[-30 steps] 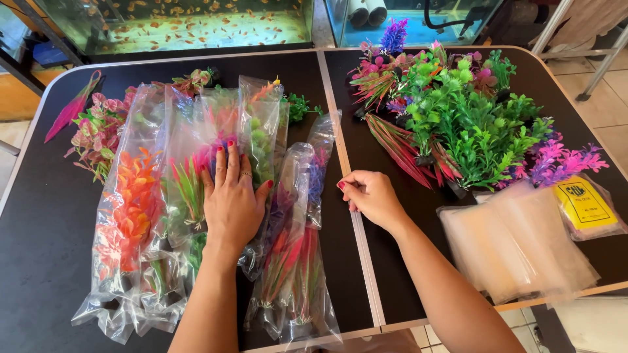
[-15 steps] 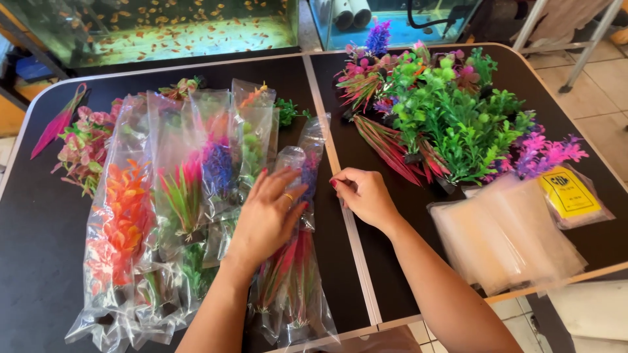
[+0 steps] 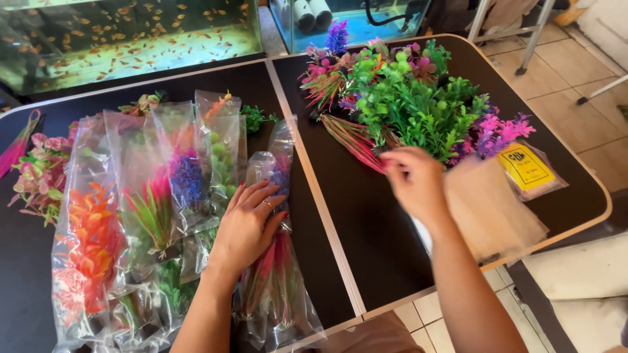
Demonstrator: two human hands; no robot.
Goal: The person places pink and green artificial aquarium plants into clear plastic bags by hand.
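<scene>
Left hand (image 3: 247, 222) lies flat, fingers spread, palm down on a bagged red-pink plastic plant (image 3: 278, 281) at the near middle of the black tabletop (image 3: 366, 242); it grips nothing, only presses the clear bag, with a ring on one finger. Right hand (image 3: 412, 180) hovers over the right half of the tabletop, blurred, fingers loosely curled toward the loose red-striped plant (image 3: 353, 140); cannot tell whether it pinches a stem or is just touching it.

Left of the left hand sits a row of overlapping clear bags: an orange plant bag (image 3: 88, 248) at far left, then a pink-green plant bag (image 3: 152, 212), a purple plant bag (image 3: 188, 180) and a light green plant bag (image 3: 224, 163) farther back. Loose pink-leaf plants (image 3: 39, 176) lie at the left edge of the tabletop.

Far right holds a heap of unbagged plants: bright green plastic plants (image 3: 412, 108) in the middle, purple-pink sprigs (image 3: 497, 134) to their right, a purple spike (image 3: 337, 36) at the far end. Just right of the right hand is a stack of empty clear bags (image 3: 497, 209), and beside it a packet with a yellow label (image 3: 526, 167). Beyond the tabletop stands a fish tank (image 3: 131, 36) with small orange fish.
</scene>
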